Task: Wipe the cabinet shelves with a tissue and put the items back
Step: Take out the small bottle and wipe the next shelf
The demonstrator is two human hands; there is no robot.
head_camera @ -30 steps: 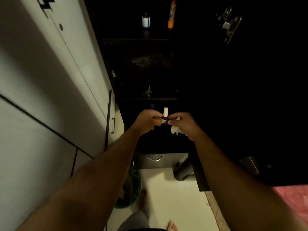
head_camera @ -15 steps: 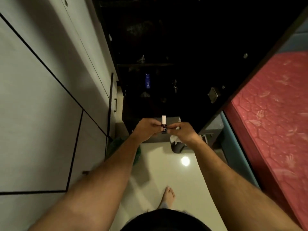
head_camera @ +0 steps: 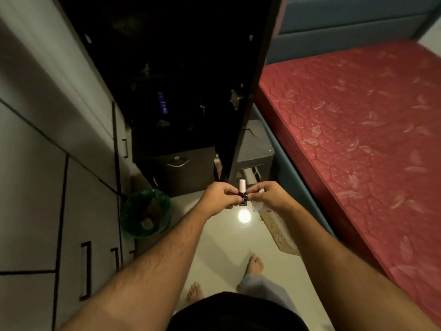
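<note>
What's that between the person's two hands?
In the head view, a small dark glass bottle with a white cap stands upright between the left hand and the right hand, pinched by both. The right also holds a white tissue.

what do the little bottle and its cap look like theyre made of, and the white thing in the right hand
Small bottle: likely glass, dark and glossy. Its cap: probably plastic, smooth matte pale pink-white. White wad in the right hand: a tissue, soft crumpled paper with ragged edges.

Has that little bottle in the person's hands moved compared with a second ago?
Cannot tell. The camera tilted down, so the dark cabinet shifted in view. The small bottle stays pinched between the left hand and right hand, upright as before.
</note>
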